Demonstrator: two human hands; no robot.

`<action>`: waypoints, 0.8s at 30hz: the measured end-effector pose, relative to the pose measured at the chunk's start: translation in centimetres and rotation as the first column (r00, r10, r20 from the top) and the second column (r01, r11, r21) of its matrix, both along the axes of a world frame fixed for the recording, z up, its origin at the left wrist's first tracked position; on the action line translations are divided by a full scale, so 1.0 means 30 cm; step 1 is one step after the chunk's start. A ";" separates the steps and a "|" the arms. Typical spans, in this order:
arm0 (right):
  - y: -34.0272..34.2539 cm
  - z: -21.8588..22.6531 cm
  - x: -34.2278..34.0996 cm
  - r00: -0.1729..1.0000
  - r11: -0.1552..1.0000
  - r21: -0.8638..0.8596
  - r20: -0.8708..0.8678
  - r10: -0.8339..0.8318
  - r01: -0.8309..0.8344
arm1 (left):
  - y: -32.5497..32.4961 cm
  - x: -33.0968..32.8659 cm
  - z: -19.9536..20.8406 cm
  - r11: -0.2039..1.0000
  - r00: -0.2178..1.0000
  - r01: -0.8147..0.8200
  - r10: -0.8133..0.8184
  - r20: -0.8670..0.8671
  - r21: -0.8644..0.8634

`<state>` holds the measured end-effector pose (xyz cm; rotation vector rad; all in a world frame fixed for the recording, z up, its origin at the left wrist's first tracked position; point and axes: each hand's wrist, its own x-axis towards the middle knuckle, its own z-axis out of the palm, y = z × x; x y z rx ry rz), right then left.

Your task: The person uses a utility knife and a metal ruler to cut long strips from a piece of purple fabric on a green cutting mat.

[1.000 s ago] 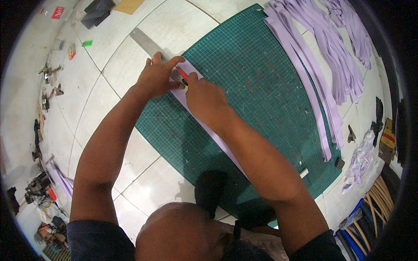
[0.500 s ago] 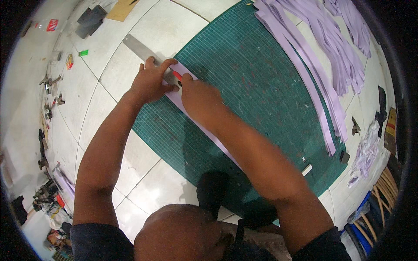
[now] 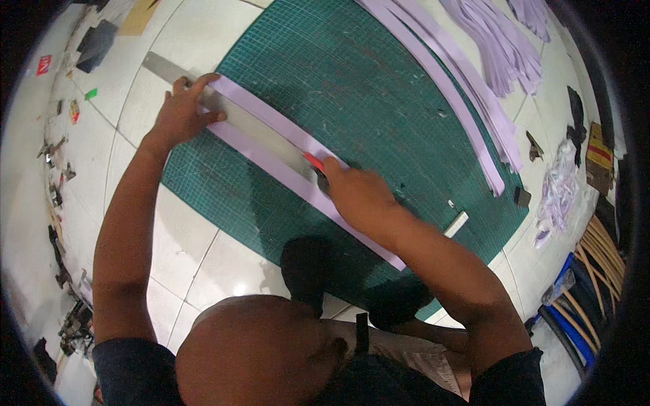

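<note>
My left hand [image 3: 177, 116] presses on the upper part of a metal ruler [image 3: 264, 132], its thumb and fingers spread across the width. The ruler lies slantwise over a lilac fabric strip [image 3: 277, 166], whose edges show along both sides of it. Farther down the ruler, my right hand [image 3: 364, 197] grips a red-and-black utility knife [image 3: 314, 161] close to the ruler. The blade itself is too small to make out. Ruler and fabric rest on a green cutting mat [image 3: 352, 88], though the ruler's top end reaches past the mat onto white tiles.
Long lilac strips [image 3: 443, 81] lie on the mat's right side, with a lilac bundle [image 3: 497, 57] beyond. A white stick [image 3: 456, 224] and a dark block [image 3: 522, 196] sit near the right edge. Scraps [image 3: 556, 193] and brown rods [image 3: 599, 254] are farther right; dark pads [image 3: 97, 46] lie upper left.
My right hand has moved down and right along the ruler with the knife, away from my left hand. My left hand keeps its place on the ruler. The whole view has shifted.
</note>
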<state>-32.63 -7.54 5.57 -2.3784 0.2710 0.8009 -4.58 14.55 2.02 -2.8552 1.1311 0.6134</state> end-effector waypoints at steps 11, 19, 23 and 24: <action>-0.252 0.123 -0.761 0.851 0.984 -0.175 -0.521 -0.065 -0.032 | 0.071 0.070 -0.065 0.988 0.996 0.070 -0.078 -0.052 -0.140; -0.340 0.154 -1.106 0.879 0.955 -0.289 -0.470 -0.083 -0.065 | 0.086 0.091 -0.088 0.984 0.989 0.056 -0.077 -0.124 -0.168; -0.385 0.155 -1.096 0.913 0.965 -0.246 -0.407 -0.020 -0.088 | 0.079 0.060 -0.066 0.971 0.990 0.011 -0.044 -0.135 -0.241; -0.404 0.166 -1.088 0.931 0.971 -0.221 -0.364 0.008 -0.095 | 0.084 0.057 -0.066 0.958 0.990 -0.007 -0.033 -0.134 -0.286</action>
